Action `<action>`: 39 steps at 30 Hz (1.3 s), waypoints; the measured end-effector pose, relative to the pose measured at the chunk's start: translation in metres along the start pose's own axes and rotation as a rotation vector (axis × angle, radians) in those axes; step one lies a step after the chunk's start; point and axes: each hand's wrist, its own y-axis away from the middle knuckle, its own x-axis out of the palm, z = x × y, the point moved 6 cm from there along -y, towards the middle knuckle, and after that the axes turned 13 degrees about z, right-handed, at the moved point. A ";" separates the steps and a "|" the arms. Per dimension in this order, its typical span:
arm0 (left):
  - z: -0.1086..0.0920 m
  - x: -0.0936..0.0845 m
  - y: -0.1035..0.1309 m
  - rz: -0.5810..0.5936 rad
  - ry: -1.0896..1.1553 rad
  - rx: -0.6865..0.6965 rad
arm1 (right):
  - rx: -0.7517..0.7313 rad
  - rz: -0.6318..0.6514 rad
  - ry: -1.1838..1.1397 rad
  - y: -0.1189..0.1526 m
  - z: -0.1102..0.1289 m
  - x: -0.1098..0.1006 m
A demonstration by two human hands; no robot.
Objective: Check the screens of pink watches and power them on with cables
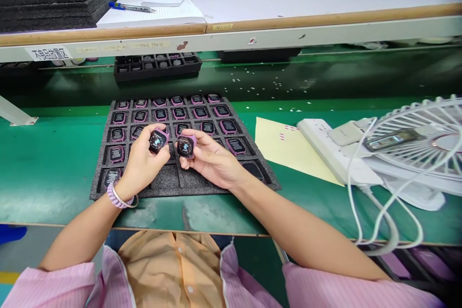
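Observation:
In my left hand [142, 159] is a purple-framed smartwatch body [158, 140] with its dark screen lit, gripped between thumb and fingers. My right hand [212, 156] pinches a second smartwatch body [186, 146], also purple with a lit screen. The two are held side by side, a small gap apart, above a black foam tray [164, 179]. Rows of similar purple watch bodies [200, 112] sit in the tray's compartments, most showing white text on their screens. Some front compartments are bare, and my hands hide part of the middle rows.
A yellow sheet [288, 149], a white power strip [334, 151] and a white fan [422, 144] with loose cables stand at the right. Behind the tray is a smaller black tray [159, 70]. The shelf above bears a notebook [155, 12], a pen [132, 7] and black foam [54, 2].

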 end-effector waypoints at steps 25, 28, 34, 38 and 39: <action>0.003 0.001 -0.001 -0.004 0.005 0.001 | -0.009 0.026 0.010 0.000 0.001 0.002; 0.005 0.002 -0.001 0.005 0.051 -0.010 | -0.009 0.006 0.006 0.001 0.001 0.001; 0.003 0.002 0.000 0.022 0.006 -0.022 | 0.031 -0.037 0.071 0.002 0.001 0.000; 0.001 0.000 -0.001 0.000 0.005 -0.009 | 0.040 -0.042 0.081 0.002 0.000 0.000; 0.001 0.000 -0.001 -0.005 0.009 -0.006 | 0.034 -0.041 0.072 0.002 0.000 0.000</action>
